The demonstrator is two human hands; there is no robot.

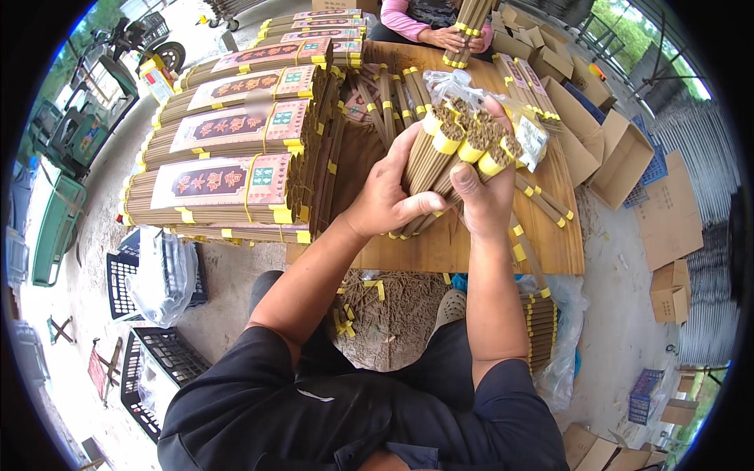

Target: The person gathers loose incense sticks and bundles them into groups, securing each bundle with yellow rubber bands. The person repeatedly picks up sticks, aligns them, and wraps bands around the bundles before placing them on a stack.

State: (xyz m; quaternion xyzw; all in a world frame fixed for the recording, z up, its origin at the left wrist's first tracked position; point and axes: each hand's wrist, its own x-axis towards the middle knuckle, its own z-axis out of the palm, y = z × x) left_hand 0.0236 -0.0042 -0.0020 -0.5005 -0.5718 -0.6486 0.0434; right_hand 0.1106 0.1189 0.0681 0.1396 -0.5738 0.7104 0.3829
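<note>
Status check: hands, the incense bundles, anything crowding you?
Left hand and right hand both gripping incense bundles, plastic bag at their tips. Labelled packs stacked left; another person across the table.

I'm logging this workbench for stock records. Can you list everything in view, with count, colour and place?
held bundles: about five, brown sticks with yellow bands, gripped together above the table
clear bag: one, at the bundles' top ends
labelled packs: a stack of several, brown with pink labels, table left
loose bundles: several, brown and yellow, table centre
table: one, wooden
cardboard boxes: many, brown, right
black crates: two at least, floor lower left
stick pile: one, brown, under the table edge
co-worker's hands: two, pink sleeves, holding a bundle, top
left hand: around the held bundles' lower part
right hand: on the held bundles' right side
</note>
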